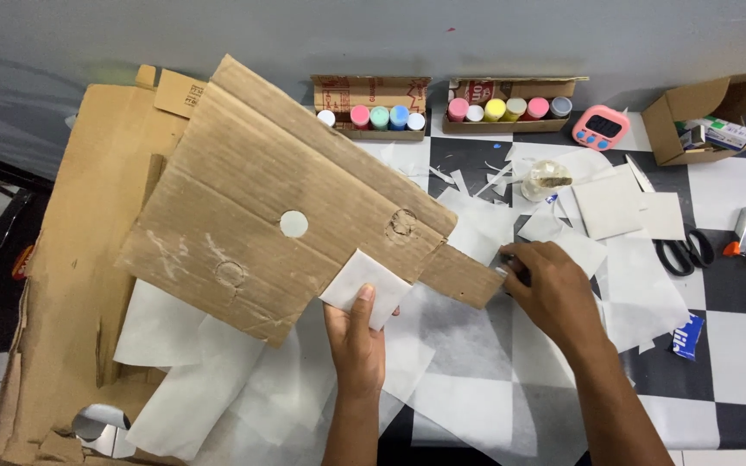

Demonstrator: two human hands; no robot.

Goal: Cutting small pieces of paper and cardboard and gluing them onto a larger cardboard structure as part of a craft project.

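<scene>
A brown cardboard sheet [261, 198] with a round hole, tilted, a white paper piece [364, 285] at its lower edge

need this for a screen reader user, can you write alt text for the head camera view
A person's left hand pinches a white paper square against the edge of a large cardboard sheet, while the right hand grips the sheet's narrow tab. Below lie white paper sheets on a checkered table, with paint bottles behind.
</scene>
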